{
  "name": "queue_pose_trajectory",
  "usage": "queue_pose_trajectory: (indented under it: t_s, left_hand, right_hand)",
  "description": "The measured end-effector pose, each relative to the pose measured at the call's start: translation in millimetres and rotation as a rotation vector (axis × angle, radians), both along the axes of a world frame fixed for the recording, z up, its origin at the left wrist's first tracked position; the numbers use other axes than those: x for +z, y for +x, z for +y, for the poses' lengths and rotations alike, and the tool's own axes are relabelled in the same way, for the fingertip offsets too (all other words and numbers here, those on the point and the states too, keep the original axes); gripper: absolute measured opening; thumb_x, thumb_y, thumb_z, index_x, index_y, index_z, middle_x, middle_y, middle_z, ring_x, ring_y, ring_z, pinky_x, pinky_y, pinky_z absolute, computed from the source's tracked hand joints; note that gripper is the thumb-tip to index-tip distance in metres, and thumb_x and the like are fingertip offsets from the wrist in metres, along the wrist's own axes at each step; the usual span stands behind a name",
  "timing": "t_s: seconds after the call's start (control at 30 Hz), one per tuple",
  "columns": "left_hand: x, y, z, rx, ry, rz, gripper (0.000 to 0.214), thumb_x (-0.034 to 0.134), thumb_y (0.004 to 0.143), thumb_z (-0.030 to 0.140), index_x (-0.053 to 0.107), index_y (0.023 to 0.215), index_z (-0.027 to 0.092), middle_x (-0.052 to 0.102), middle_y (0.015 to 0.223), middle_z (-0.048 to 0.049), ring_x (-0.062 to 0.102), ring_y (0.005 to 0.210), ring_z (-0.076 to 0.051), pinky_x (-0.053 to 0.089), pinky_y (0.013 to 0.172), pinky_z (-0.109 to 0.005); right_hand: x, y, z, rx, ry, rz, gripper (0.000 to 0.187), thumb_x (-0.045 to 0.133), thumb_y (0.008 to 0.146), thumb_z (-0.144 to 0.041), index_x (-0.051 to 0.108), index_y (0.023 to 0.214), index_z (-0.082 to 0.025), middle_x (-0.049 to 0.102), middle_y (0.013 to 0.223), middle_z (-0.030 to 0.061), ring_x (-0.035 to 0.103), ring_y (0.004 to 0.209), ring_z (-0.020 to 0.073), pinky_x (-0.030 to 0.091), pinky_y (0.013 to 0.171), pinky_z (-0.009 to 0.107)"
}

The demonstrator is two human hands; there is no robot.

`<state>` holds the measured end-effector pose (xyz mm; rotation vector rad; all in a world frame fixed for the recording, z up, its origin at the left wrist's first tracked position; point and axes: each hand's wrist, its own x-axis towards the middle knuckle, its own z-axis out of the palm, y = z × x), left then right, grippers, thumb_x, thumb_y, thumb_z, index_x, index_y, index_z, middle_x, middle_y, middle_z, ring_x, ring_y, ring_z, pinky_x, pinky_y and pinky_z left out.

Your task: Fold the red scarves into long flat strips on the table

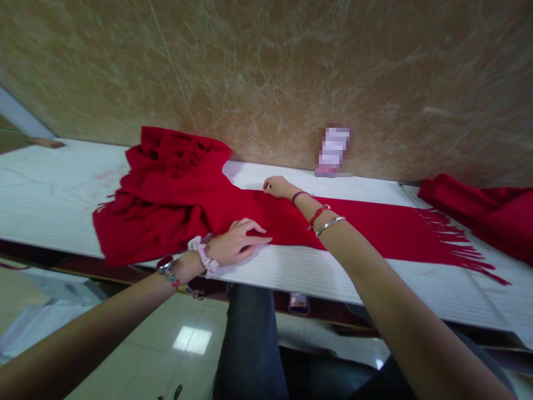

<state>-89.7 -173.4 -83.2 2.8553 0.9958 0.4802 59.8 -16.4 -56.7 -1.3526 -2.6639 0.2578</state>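
Observation:
A red fringed scarf [370, 225] lies flat along the white tabletop, its fringe spread toward the right. On the left it runs into a crumpled heap of red cloth [166, 189]; whether the heap is all one piece I cannot tell. My left hand [235, 241] rests on the scarf's near edge beside the heap, fingers stretched out and apart. Across the scarf, at its far edge, my right hand [278, 187] has its fingers curled in a pinch on the cloth. Its fingertips are partly hidden.
More folded red cloth [483, 205] lies on the table's right end. A brown marbled wall [266, 78] rises along the back edge, with a blurred pinkish upright item [333, 149] against it. My legs [252, 344] are below the front edge.

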Motion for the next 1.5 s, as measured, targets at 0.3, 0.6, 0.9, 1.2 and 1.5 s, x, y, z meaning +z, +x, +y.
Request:
queue_pose_trajectory:
  t_s: [0.3,0.6,0.9,1.2,1.5]
  left_hand:
    - [6.7,1,-2,0.057,0.021,0.133,0.037,0.037,0.086,0.024,0.054,0.118,0.025,0.053,0.113,-0.0057,0.048,0.103,-0.018,0.037,0.091,-0.036]
    - [39.4,61,31,0.477,-0.026,0.438,0.042,0.026,0.091,0.038,0.06,0.109,0.02,0.062,0.101,-0.0076,0.058,0.093,-0.022,0.045,0.077,-0.034]
    - [11.7,129,62,0.416,0.032,0.28,0.046,0.029,0.09,0.045,0.041,0.13,0.025,0.037,0.137,-0.0086,0.037,0.123,-0.025,0.032,0.097,-0.043]
    - [-0.2,123,70,0.39,-0.098,0.302,0.049,0.024,0.092,0.044,0.03,0.136,0.025,0.022,0.145,-0.006,0.018,0.133,-0.022,0.021,0.104,-0.045]
    - [1.1,123,72,0.385,-0.11,0.309,0.049,0.024,0.091,0.044,0.03,0.136,0.024,0.023,0.145,-0.0065,0.019,0.132,-0.022,0.02,0.104,-0.046]
  right_hand:
    - [-12.9,108,-69,0.086,0.35,0.07,0.04,0.042,0.086,-0.021,0.045,0.125,-0.014,0.046,0.127,0.0147,0.042,0.116,0.0244,0.04,0.093,0.041]
    - [-23.5,213,-138,0.025,0.156,-0.133,0.046,0.023,0.092,-0.034,0.031,0.136,-0.022,0.029,0.143,0.0104,0.019,0.132,0.0257,0.028,0.099,0.054]
    - [-31.6,210,-141,-0.072,0.178,-0.091,0.047,0.028,0.091,-0.036,0.035,0.135,-0.02,0.029,0.142,0.01,0.024,0.13,0.0266,0.023,0.101,0.055]
    - [-27.2,209,-146,-0.042,0.25,-0.022,0.048,0.033,0.09,-0.04,0.032,0.136,-0.025,0.031,0.142,0.0081,0.023,0.131,0.0271,0.021,0.1,0.057]
    - [-27.0,211,-137,0.022,0.266,0.031,0.037,0.04,0.088,-0.032,0.054,0.119,-0.018,0.052,0.126,0.0105,0.043,0.119,0.0213,0.029,0.098,0.045]
